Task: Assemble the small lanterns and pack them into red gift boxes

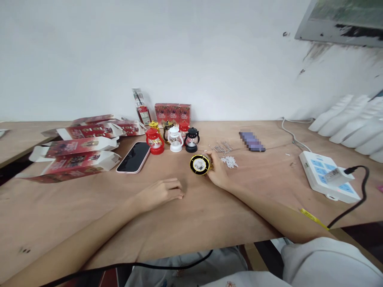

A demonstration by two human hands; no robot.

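My right hand (217, 171) is closed around a small lantern (200, 164), tipped so that its round black base with a gold rim and a pale label faces me. The rest of that lantern is mostly hidden behind the base and my fingers. My left hand (161, 193) lies on the table to the left, fingers loosely bent and apart, holding nothing. Behind the hands stand several small lanterns, among them a red one (155, 141), a white one (175, 140) and a black one (192, 140). Small white pieces (229, 161) and thin metal wire pieces (223, 147) lie beside my right hand.
Open red cartons (79, 163) lie at the left, near a phone (133, 158). Three red boxes (172, 113) and a bottle-like package (142, 109) stand by the wall. A blurred-out phone-like object (253, 141), a power strip (326, 175) with cables and white stacked shapes (356, 123) are at right.
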